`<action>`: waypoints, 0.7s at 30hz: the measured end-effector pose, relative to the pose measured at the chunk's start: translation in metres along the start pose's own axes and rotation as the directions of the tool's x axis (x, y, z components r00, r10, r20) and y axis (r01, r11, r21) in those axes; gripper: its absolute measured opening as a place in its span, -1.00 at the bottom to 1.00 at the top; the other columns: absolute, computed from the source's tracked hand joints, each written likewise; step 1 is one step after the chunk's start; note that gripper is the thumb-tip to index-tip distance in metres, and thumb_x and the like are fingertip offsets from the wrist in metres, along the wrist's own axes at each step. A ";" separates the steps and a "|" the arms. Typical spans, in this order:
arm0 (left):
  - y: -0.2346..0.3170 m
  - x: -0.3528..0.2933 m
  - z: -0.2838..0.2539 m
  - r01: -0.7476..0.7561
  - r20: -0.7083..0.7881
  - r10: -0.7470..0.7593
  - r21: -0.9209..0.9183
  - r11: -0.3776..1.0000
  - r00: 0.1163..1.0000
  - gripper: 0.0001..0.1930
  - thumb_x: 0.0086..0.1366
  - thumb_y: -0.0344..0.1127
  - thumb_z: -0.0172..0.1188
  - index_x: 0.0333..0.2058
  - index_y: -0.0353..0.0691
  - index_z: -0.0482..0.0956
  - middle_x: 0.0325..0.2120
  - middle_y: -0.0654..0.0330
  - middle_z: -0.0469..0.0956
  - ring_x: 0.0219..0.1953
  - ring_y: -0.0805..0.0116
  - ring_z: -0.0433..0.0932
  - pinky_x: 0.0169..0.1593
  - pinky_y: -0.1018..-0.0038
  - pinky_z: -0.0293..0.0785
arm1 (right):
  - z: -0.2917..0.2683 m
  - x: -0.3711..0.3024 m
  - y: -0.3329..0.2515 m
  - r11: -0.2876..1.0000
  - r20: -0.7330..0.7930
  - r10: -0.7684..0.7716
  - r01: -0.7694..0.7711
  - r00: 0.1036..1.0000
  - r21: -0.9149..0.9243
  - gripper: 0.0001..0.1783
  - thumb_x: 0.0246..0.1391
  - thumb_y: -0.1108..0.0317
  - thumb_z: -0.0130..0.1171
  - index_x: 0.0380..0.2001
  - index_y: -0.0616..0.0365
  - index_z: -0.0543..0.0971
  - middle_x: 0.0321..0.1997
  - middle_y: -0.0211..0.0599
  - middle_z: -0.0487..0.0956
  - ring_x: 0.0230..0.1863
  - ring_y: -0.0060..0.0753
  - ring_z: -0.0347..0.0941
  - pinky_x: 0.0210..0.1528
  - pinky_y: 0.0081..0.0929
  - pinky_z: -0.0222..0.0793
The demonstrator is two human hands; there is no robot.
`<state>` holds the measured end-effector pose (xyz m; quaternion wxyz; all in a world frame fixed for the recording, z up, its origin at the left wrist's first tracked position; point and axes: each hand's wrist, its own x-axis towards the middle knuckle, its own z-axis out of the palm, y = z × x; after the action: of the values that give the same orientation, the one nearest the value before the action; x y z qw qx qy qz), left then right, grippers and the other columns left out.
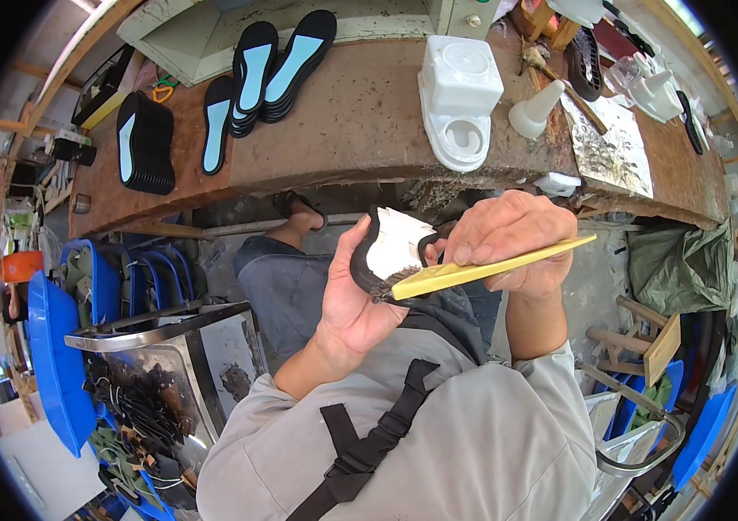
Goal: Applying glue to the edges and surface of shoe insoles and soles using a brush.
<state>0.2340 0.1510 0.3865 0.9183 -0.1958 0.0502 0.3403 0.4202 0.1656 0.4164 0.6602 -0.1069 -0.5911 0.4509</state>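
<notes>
Above my lap, my left hand (356, 300) grips a curved, black-edged piece with a white face (397, 240), which looks like a bent insole. Its fingers wrap beneath and the thumb lies along the outer edge. In my right hand (516, 234) is a flat yellow-handled brush (490, 268), slanting down to the left. Dark bristles at the brush's left end touch or nearly touch the lower edge of the black-and-white piece. Part of that piece's far side is hidden behind my right fingers.
Black insoles with light blue patches (256, 74) lie in stacks on the brown workbench (343, 113). A white plastic dispenser (463, 100) and a white cone-topped bottle (536, 111) stand to their right. Left of me are a metal-framed cart (152, 334) and blue bins (54, 365); a wooden stool (660, 347) sits right.
</notes>
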 end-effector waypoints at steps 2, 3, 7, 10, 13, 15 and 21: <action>0.000 -0.001 -0.002 0.013 -0.044 -0.016 -0.050 0.999 0.999 -0.55 0.28 -0.03 0.05 -0.02 -0.26 0.44 -0.09 -0.16 0.44 -0.09 0.07 0.49 0.04 0.21 0.47 | -0.002 -0.001 0.003 1.000 0.011 -0.008 0.007 1.000 0.007 -0.73 -0.27 0.48 0.42 -0.42 0.38 0.62 -0.46 -0.03 0.61 -0.42 -0.22 0.55 -0.37 -0.45 0.49; 0.001 0.000 -0.003 0.016 -0.047 -0.019 -0.049 0.999 0.999 -0.55 0.28 -0.03 0.05 -0.02 -0.26 0.44 -0.09 -0.16 0.44 -0.09 0.07 0.49 0.04 0.21 0.47 | -0.003 -0.001 0.003 1.000 0.029 -0.015 0.015 0.999 0.015 -0.72 -0.28 0.49 0.43 -0.41 0.39 0.62 -0.44 -0.02 0.60 -0.41 -0.21 0.56 -0.36 -0.44 0.50; 0.003 0.003 -0.005 0.027 -0.029 -0.026 0.017 0.999 0.999 -0.55 0.30 -0.02 -0.01 -0.03 -0.26 0.46 -0.12 -0.10 0.50 -0.08 0.03 0.51 0.02 0.20 0.49 | -0.007 0.000 0.005 0.999 0.066 -0.028 0.026 0.997 0.041 -0.70 -0.27 0.50 0.43 -0.39 0.40 0.61 -0.41 0.00 0.59 -0.39 -0.19 0.56 -0.36 -0.43 0.51; 0.004 0.004 -0.007 0.058 0.000 -0.058 0.045 0.997 0.998 -0.56 0.31 -0.02 -0.03 -0.04 -0.25 0.47 -0.13 -0.08 0.52 -0.07 0.03 0.52 0.01 0.19 0.51 | -0.010 -0.003 0.010 0.996 0.071 -0.039 0.033 0.997 0.085 -0.69 -0.26 0.49 0.42 -0.37 0.40 0.61 -0.38 0.01 0.58 -0.38 -0.18 0.57 -0.35 -0.42 0.52; 0.003 0.004 -0.006 0.064 -0.017 -0.064 -0.004 0.998 0.998 -0.56 0.32 -0.02 -0.05 -0.03 -0.26 0.47 -0.13 -0.09 0.52 -0.08 0.02 0.52 0.00 0.19 0.52 | -0.012 -0.005 0.014 0.993 0.094 -0.071 0.061 0.993 0.103 -0.68 -0.26 0.48 0.42 -0.36 0.40 0.61 -0.37 0.01 0.57 -0.36 -0.17 0.57 -0.34 -0.41 0.52; 0.003 0.003 -0.006 0.071 -0.031 -0.072 -0.046 0.996 0.997 -0.56 0.32 -0.02 -0.06 -0.03 -0.26 0.47 -0.13 -0.10 0.52 -0.08 0.01 0.53 0.00 0.19 0.52 | -0.012 -0.006 0.016 0.987 0.102 -0.082 0.067 0.991 0.144 -0.68 -0.25 0.47 0.41 -0.35 0.40 0.61 -0.36 -0.01 0.56 -0.35 -0.15 0.56 -0.33 -0.39 0.53; 0.001 -0.001 -0.007 0.063 -0.011 -0.063 -0.054 0.997 0.998 -0.51 0.33 0.01 -0.10 -0.01 -0.29 0.44 -0.13 -0.15 0.51 -0.08 -0.03 0.54 -0.12 0.16 0.60 | -0.012 -0.007 0.019 0.979 0.121 -0.115 0.092 0.986 0.181 -0.69 -0.24 0.47 0.41 -0.37 0.40 0.61 -0.36 -0.04 0.54 -0.35 -0.13 0.56 -0.32 -0.35 0.54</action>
<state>0.2329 0.1485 0.3796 0.9227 -0.2241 0.0408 0.3111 0.4231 0.1760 0.3955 0.6495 0.0121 -0.5959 0.4722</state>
